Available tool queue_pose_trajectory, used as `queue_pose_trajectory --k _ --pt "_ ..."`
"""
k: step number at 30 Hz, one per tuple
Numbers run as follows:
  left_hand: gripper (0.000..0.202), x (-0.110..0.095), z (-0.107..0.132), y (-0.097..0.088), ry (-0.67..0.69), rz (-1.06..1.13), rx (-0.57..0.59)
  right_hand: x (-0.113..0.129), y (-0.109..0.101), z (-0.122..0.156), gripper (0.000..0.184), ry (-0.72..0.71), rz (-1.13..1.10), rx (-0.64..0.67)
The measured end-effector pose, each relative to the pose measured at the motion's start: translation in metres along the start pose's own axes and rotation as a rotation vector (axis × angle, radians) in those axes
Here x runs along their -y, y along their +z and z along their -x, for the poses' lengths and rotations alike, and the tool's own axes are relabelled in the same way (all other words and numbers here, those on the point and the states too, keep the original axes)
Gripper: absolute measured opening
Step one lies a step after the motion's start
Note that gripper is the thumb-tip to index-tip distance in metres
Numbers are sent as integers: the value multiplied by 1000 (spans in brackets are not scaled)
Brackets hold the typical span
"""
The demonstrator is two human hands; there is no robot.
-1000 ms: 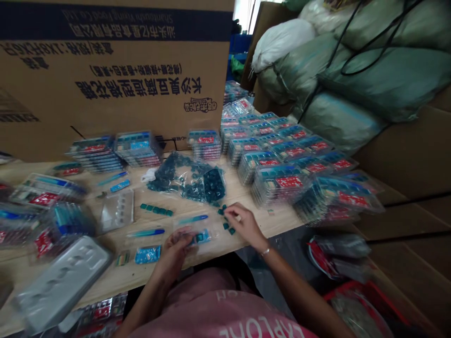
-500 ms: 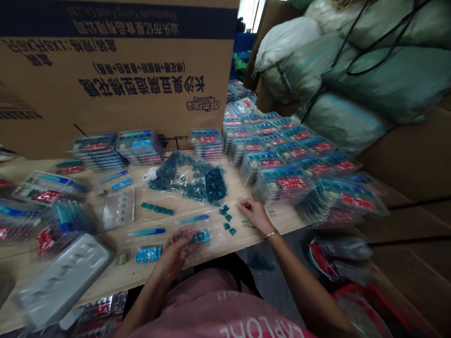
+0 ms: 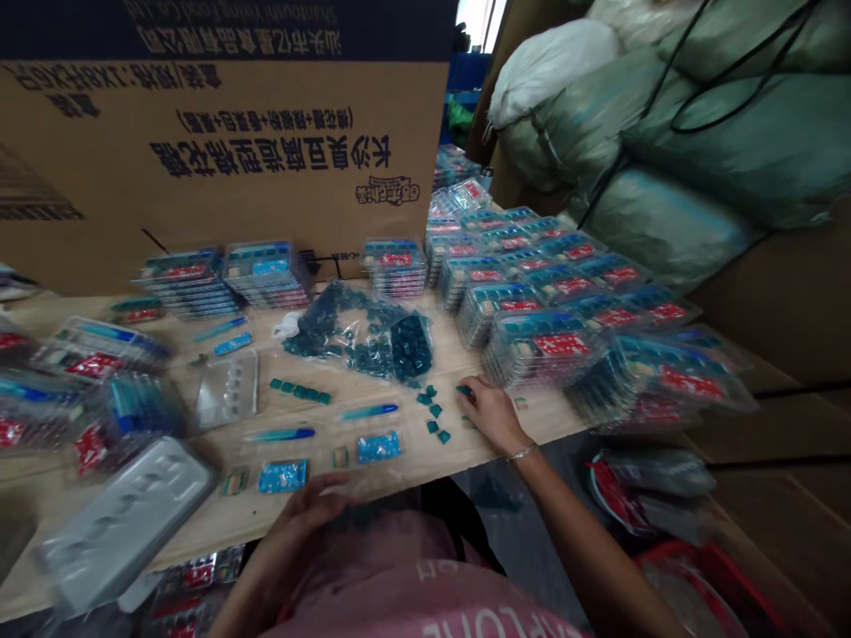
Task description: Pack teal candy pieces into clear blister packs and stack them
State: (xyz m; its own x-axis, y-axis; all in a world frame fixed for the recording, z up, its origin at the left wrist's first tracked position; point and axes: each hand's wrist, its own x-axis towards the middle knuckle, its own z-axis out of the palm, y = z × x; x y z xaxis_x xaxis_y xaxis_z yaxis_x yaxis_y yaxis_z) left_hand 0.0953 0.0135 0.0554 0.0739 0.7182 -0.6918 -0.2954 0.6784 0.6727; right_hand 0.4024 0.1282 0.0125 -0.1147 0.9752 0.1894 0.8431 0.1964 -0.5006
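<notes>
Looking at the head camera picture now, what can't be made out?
All in the head view:
Bare left hand: blur hides whether it holds anything.
Small dark-teal piece: partly covered by the bare right hand.
Blue rectangular patterned packet: markings too small.
Large brown cardboard box: top cut off by the picture's edge.

Bright window [image 3: 482, 25] at 12 o'clock, dim elsewhere. Big brown carton [image 3: 226, 155], printed upside-down, at 10. Piled sacks [image 3: 705, 155] at 2, plain boxes [image 3: 801, 306] at 3. Pale wood table [image 3: 199, 523], 9 through centre. Grey floor [image 3: 525, 536] at 5.
</notes>
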Motion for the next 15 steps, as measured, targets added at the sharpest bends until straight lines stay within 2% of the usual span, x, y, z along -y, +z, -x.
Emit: queue_pose_trajectory --k 2,4,7,9,12,15 --pt "40 17 -1 -3 -77 36 22 14 0 10 14 -35 -151 11" --pt "42 29 -7 -2 -72 62 -13 30 3 23 13 -92 -313 57" --pt "58 35 -20 4 43 79 -125 48 11 43 11 -94 -471 76" --pt "72 34 -28 9 154 14 -188 52 19 54 13 3 -588 30" --pt "86 32 -32 17 402 -286 -293 50 32 64 24 228 -870 22" --pt "73 31 -30 19 690 -727 -458 53 40 70 35 399 -1109 144"
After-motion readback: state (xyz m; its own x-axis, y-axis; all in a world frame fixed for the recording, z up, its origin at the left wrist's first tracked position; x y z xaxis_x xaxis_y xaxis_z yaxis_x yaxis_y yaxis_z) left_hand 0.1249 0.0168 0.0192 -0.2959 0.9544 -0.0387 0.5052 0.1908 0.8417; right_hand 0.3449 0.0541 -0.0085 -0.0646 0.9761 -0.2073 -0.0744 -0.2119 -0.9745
